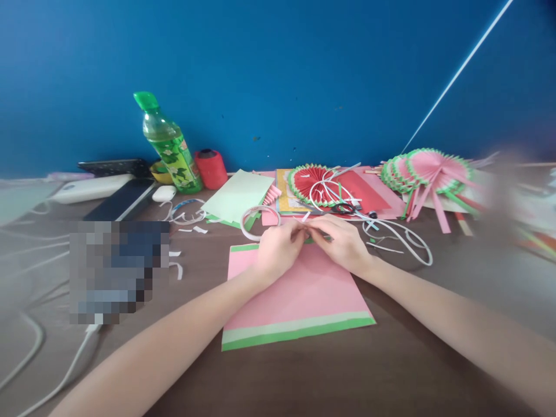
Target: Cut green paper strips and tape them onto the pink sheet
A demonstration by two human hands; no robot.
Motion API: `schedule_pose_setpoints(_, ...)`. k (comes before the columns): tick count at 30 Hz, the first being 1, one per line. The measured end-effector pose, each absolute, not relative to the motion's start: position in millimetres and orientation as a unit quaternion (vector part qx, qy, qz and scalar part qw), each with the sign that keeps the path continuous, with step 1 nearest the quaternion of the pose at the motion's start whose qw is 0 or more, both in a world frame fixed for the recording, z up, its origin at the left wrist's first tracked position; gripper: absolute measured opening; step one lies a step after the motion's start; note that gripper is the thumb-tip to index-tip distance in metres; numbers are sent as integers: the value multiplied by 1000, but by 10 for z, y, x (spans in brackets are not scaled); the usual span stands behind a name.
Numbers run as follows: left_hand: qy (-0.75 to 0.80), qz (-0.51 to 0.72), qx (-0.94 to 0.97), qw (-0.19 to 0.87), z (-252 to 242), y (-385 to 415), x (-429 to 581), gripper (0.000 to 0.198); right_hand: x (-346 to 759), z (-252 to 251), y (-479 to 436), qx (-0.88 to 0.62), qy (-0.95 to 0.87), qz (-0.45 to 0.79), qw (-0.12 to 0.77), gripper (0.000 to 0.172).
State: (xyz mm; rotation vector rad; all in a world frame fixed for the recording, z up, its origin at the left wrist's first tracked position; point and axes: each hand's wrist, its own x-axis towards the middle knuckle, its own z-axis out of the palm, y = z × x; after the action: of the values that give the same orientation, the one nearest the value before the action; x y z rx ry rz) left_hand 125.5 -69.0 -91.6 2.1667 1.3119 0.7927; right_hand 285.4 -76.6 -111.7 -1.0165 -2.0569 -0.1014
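A pink paper sheet (295, 295) with pale and bright green strips along its near edge lies flat on the brown table. Over its far edge, my left hand (280, 252) and my right hand (343, 243) meet, fingertips pinched together. Whatever is between the fingers is too small and hidden to name. A tape roll (244, 225) stands on edge just behind my left hand. A small white scrap (306, 217) shows by the fingertips. Green edging (243, 248) runs along the sheet's far side, partly covered by my hands.
Pale green papers (238, 194), a red pleated paper fan (310, 185), white cables (417, 240) and pink pleated fans (434, 168) lie behind. A green-capped bottle (174, 153) and red thread spool (211, 169) stand by the blue wall. Left is a blurred-out device (121, 266).
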Motion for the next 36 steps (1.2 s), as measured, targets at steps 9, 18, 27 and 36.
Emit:
schedule_pose_setpoints(9, 466, 295, 795, 253, -941, -679, 1231, 21, 2867, -1113, -756, -384, -834, -52, 393, 18)
schedule_pose_setpoints(18, 462, 303, 795, 249, -941, -692, 1232, 21, 2862, -1131, -757, -379, -836, -79, 389, 18)
schedule_pose_setpoints(27, 472, 299, 799, 223, -953, -695, 1224, 22, 2853, -1126, -756, -353, -842, -121, 389, 16)
schedule_pose_setpoints(36, 482, 262, 820, 162, -973, -703, 1231, 21, 2857, -1127, -754, -348, -849, -125, 377, 14)
